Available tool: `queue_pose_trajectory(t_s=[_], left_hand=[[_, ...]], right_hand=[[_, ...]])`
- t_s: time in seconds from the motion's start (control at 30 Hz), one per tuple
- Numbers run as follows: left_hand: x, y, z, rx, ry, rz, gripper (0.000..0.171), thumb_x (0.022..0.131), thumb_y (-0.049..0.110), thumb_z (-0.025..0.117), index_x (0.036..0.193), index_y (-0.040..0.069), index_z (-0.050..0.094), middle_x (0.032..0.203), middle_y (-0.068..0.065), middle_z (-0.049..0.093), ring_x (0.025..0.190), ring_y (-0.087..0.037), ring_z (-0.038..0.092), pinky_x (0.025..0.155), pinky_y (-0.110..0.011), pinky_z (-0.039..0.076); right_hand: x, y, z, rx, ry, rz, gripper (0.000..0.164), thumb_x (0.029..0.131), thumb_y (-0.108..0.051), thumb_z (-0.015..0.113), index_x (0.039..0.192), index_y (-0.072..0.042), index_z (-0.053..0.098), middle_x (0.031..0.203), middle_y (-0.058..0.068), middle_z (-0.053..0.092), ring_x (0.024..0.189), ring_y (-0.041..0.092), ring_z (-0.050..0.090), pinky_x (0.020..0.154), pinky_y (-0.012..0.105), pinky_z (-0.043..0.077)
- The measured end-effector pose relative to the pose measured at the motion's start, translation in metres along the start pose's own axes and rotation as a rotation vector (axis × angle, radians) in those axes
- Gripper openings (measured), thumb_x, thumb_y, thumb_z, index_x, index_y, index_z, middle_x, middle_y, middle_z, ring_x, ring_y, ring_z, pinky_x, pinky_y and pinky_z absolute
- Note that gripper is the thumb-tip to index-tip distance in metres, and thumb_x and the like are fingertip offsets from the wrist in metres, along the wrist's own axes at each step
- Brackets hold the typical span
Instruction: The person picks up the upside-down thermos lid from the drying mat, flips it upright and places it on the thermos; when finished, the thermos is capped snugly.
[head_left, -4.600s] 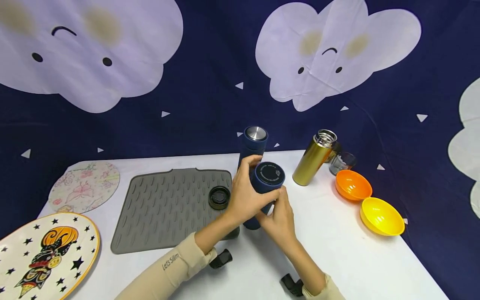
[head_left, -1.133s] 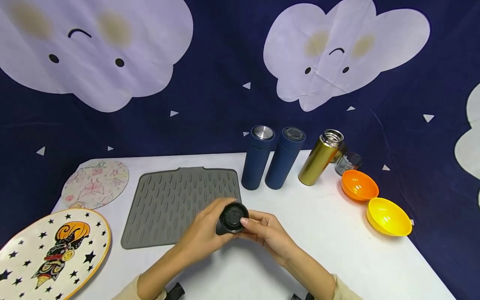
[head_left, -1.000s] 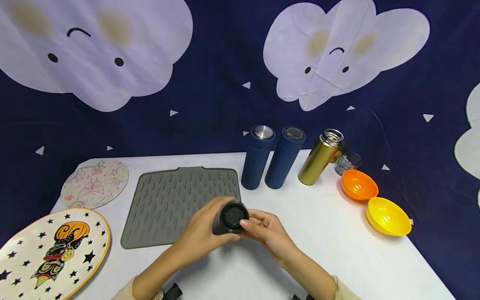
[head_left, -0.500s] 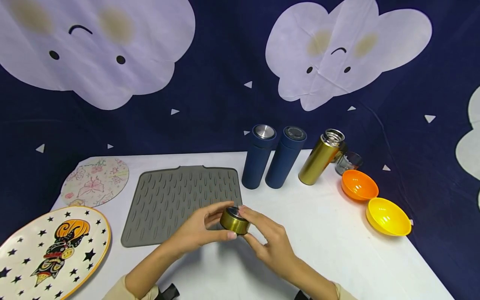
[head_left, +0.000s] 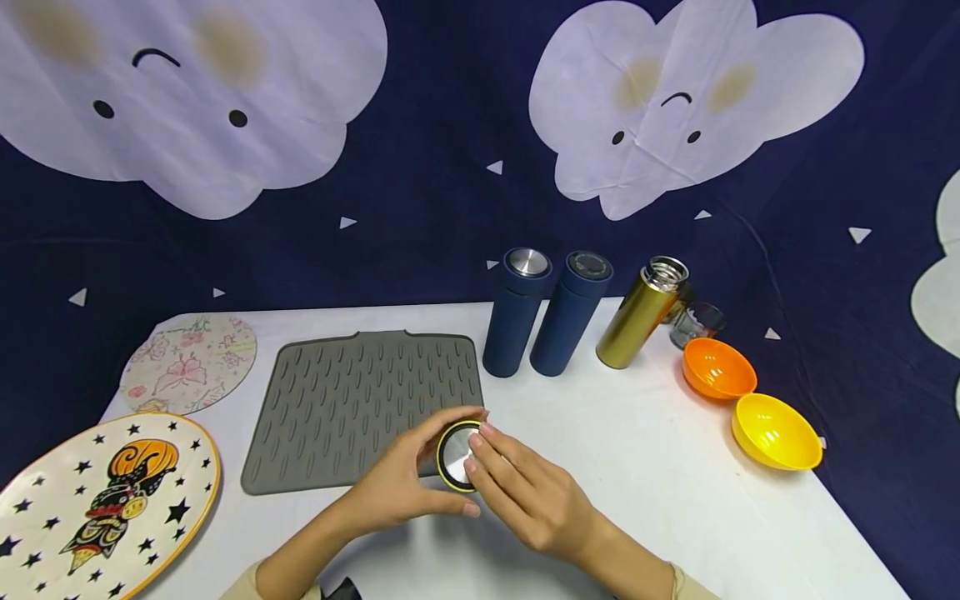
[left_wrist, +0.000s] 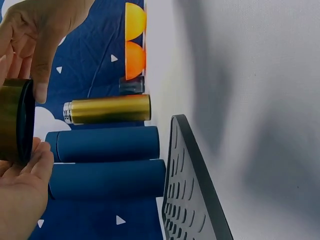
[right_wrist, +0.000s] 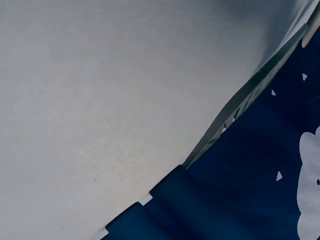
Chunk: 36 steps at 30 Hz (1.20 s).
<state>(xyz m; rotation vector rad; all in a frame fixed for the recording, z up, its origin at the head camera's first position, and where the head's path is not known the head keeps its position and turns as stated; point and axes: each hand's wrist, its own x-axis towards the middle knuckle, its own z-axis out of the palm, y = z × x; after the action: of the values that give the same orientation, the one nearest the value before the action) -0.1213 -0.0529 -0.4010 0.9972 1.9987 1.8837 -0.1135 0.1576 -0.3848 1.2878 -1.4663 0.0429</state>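
A gold bottle lid (head_left: 457,458) with a silver top and dark ring is between both hands, above the table's front middle. My left hand (head_left: 397,475) holds it by the side, thumb at the near side and fingers at the far side. My right hand (head_left: 536,500) lays its fingertips on the lid's top and right edge. In the left wrist view the lid (left_wrist: 11,120) shows its gold wall and dark open rim, with the right thumb at that rim. The gold bottle (head_left: 633,321) stands uncapped at the back, its steel neck bare. The right wrist view shows neither the right hand nor the lid.
Two navy bottles (head_left: 513,321) stand left of the gold one. Orange (head_left: 718,369) and yellow (head_left: 776,433) bowls and a glass cup (head_left: 696,325) sit at the right. A grey drying mat (head_left: 360,408), a star-patterned plate (head_left: 168,542) and a round floral mat (head_left: 187,362) lie leftward.
The second navy bottle, earlier in both hands, now stands at the back. The lid was lifted from the mat, turned from its dark underside to its silver top, and tilted toward the camera.
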Motion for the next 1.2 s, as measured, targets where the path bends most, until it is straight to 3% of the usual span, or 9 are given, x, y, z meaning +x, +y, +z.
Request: queue_pose_trajectory(t_s=[0.13, 0.27, 0.37, 0.47, 0.63, 0.73, 0.83, 0.97, 1.2], left_hand=[[-0.001, 0.001, 0.005, 0.105, 0.03, 0.034, 0.087, 0.073, 0.019, 0.089, 0.147, 0.025, 0.044, 0.141, 0.006, 0.056, 0.123, -0.018, 0.059, 0.101, -0.028, 0.049], [-0.001, -0.001, 0.01, 0.32, 0.087, 0.147, 0.082, 0.075, 0.024, 0.089, 0.145, 0.024, 0.047, 0.138, 0.006, 0.058, 0.12, -0.014, 0.06, 0.098, -0.031, 0.051], [0.001, -0.003, 0.011, 0.416, 0.128, 0.234, 0.078, 0.075, 0.02, 0.088, 0.142, 0.018, 0.049, 0.138, 0.002, 0.059, 0.122, -0.016, 0.06, 0.1, -0.034, 0.051], [0.004, -0.002, 0.009, 0.433, 0.158, 0.241, 0.079, 0.071, 0.017, 0.09, 0.14, 0.018, 0.051, 0.135, 0.003, 0.06, 0.123, -0.016, 0.06, 0.101, -0.037, 0.051], [0.016, 0.004, 0.002, 0.408, 0.194, 0.166, 0.079, 0.067, 0.017, 0.093, 0.136, 0.021, 0.054, 0.129, 0.006, 0.064, 0.119, -0.014, 0.061, 0.099, -0.04, 0.051], [0.028, 0.008, -0.003, 0.341, 0.195, 0.12, 0.078, 0.067, 0.013, 0.092, 0.134, 0.02, 0.055, 0.128, 0.004, 0.065, 0.116, -0.015, 0.061, 0.096, -0.037, 0.052], [0.041, 0.012, -0.008, 0.272, 0.191, 0.072, 0.076, 0.067, 0.011, 0.091, 0.134, 0.02, 0.055, 0.128, 0.004, 0.064, 0.114, -0.015, 0.061, 0.096, -0.034, 0.051], [0.057, 0.016, -0.01, 0.215, 0.188, 0.044, 0.076, 0.067, 0.01, 0.091, 0.133, 0.021, 0.055, 0.129, 0.003, 0.062, 0.113, -0.018, 0.061, 0.096, -0.037, 0.051], [0.081, 0.026, -0.008, 0.188, 0.177, 0.033, 0.076, 0.068, 0.01, 0.09, 0.134, 0.017, 0.054, 0.128, 0.0, 0.062, 0.114, -0.018, 0.06, 0.099, -0.041, 0.05]], right_hand=[[-0.005, 0.0, 0.002, -0.01, 0.017, -0.026, 0.017, 0.099, -0.001, 0.055, 0.099, 0.007, 0.07, 0.101, 0.025, 0.072, 0.094, 0.036, 0.072, 0.082, 0.035, 0.06], [-0.002, 0.0, -0.001, -0.012, 0.018, -0.02, 0.018, 0.1, -0.004, 0.054, 0.1, 0.006, 0.07, 0.101, 0.024, 0.072, 0.094, 0.035, 0.072, 0.082, 0.034, 0.06], [-0.007, 0.001, -0.003, 0.014, -0.017, 0.097, 0.019, 0.1, -0.003, 0.052, 0.107, 0.004, 0.069, 0.109, 0.025, 0.07, 0.099, 0.036, 0.07, 0.085, 0.037, 0.059], [-0.022, 0.007, -0.003, 0.008, -0.059, 0.319, 0.024, 0.101, -0.01, 0.054, 0.116, 0.005, 0.065, 0.119, 0.027, 0.065, 0.106, 0.039, 0.066, 0.088, 0.041, 0.055], [-0.06, 0.039, -0.002, 0.01, -0.056, 0.848, 0.059, 0.089, -0.024, 0.074, 0.133, 0.009, 0.052, 0.14, 0.025, 0.053, 0.124, 0.04, 0.053, 0.106, 0.042, 0.042], [-0.082, 0.066, -0.003, -0.008, 0.022, 1.192, 0.075, 0.079, -0.02, 0.083, 0.139, 0.005, 0.045, 0.146, 0.022, 0.045, 0.131, 0.036, 0.044, 0.107, 0.042, 0.04], [-0.101, 0.093, -0.002, -0.067, 0.106, 1.448, 0.082, 0.075, -0.019, 0.087, 0.14, 0.001, 0.041, 0.143, 0.022, 0.042, 0.13, 0.032, 0.041, 0.101, 0.044, 0.042], [-0.122, 0.123, -0.001, -0.124, 0.13, 1.652, 0.093, 0.073, -0.025, 0.089, 0.144, -0.002, 0.034, 0.141, 0.022, 0.039, 0.131, 0.033, 0.039, 0.107, 0.047, 0.037], [-0.14, 0.152, 0.007, -0.063, 0.079, 1.86, 0.097, 0.077, -0.027, 0.085, 0.15, -0.005, 0.025, 0.148, 0.02, 0.041, 0.138, 0.033, 0.04, 0.118, 0.043, 0.03]])
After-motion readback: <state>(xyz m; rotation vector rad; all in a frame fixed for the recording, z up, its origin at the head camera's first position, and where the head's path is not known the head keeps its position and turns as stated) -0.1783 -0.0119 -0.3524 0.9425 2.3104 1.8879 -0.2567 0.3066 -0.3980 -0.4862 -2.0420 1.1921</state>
